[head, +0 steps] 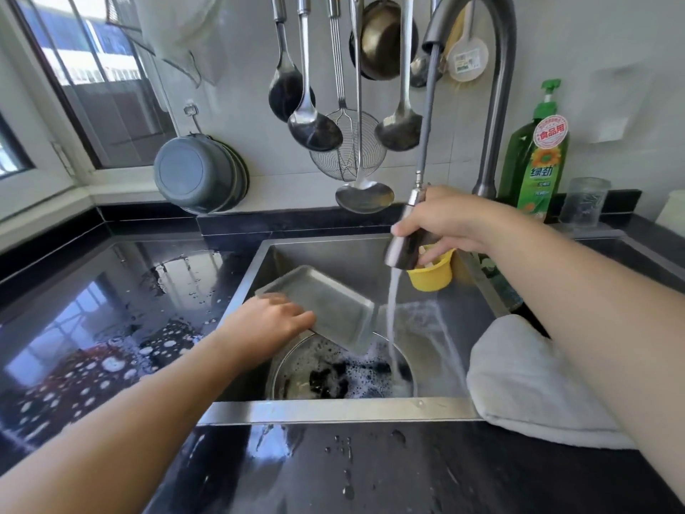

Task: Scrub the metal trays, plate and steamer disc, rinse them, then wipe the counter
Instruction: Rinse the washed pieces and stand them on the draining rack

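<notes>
A rectangular metal tray (326, 302) is tilted above the steel sink (333, 411), and my left hand (268, 322) grips its near left edge. My right hand (448, 222) holds the pull-out spray head (404, 239) of the faucet, its hose stretched down from the spout. Water streams from the head just right of the tray into a round metal basin (296, 369) of soapy water on the sink floor. Dark shapes lie under the foam in the basin; I cannot tell what they are.
A grey cloth (526, 380) hangs over the sink's right rim. A yellow cup (432, 276) clips to the sink's back right corner. The black counter (111, 320) on the left is wet and foamy. A green dish soap bottle (537, 161) stands behind the faucet (496, 105). Ladles hang on the wall.
</notes>
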